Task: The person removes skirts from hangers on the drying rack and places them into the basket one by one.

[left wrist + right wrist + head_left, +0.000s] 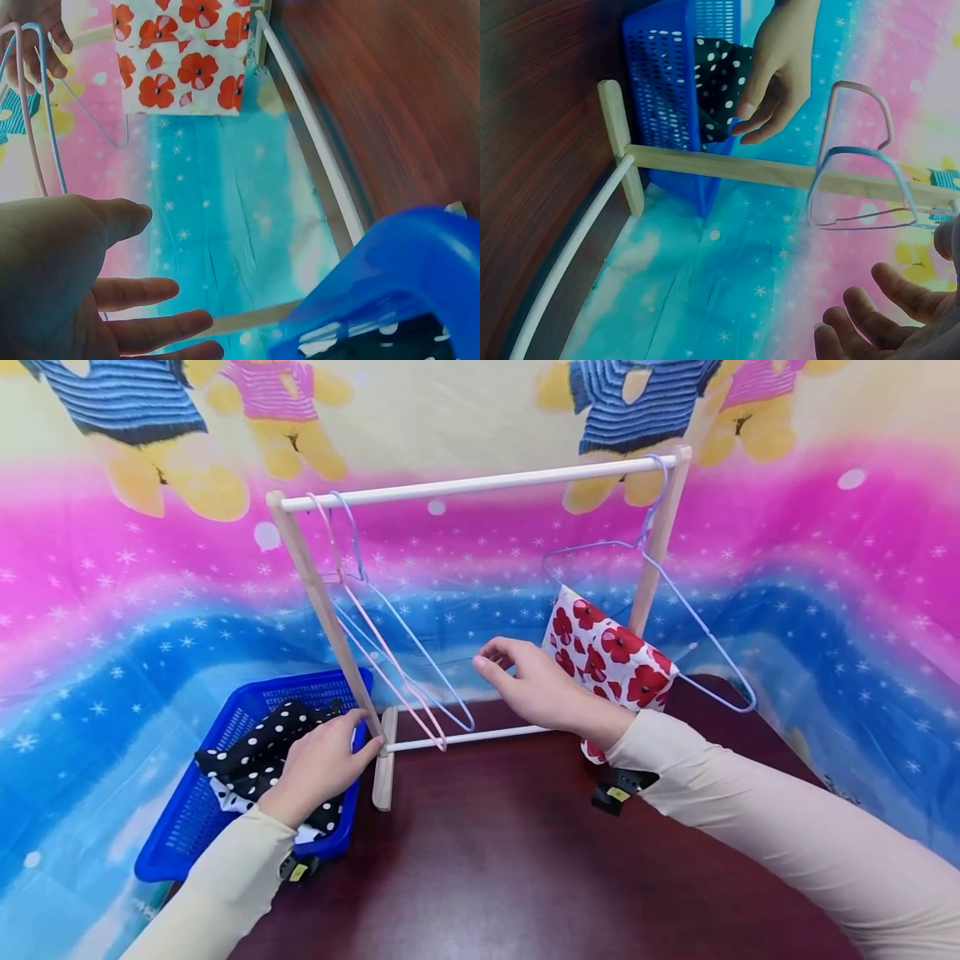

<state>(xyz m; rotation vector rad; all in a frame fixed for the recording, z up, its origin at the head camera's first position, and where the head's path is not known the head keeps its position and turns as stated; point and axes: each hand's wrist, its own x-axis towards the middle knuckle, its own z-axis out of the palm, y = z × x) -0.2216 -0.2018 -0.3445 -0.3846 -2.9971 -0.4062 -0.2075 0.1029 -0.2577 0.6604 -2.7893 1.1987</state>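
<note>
My left hand [322,764] is beside the left post of a wooden clothes rack [318,597], above black polka-dot cloth [262,743]; in the left wrist view its fingers are spread and hold nothing. My right hand [534,689] hovers inside the rack, fingers loosely bent and empty. Behind it, a white cloth with red flowers [592,652] hangs over a purple hanger [705,628] at the rail's right end. Toward the left end hang a pink hanger [441,744] and a blue hanger [471,726]. My right forearm and hand partly cover the flowered cloth.
A blue plastic basket [656,82] stands left of the rack and contains the polka-dot cloth. A white lower bar [487,735] joins the rack's feet above the dark wooden table [480,852]. Behind is a colourful printed backdrop [465,552].
</note>
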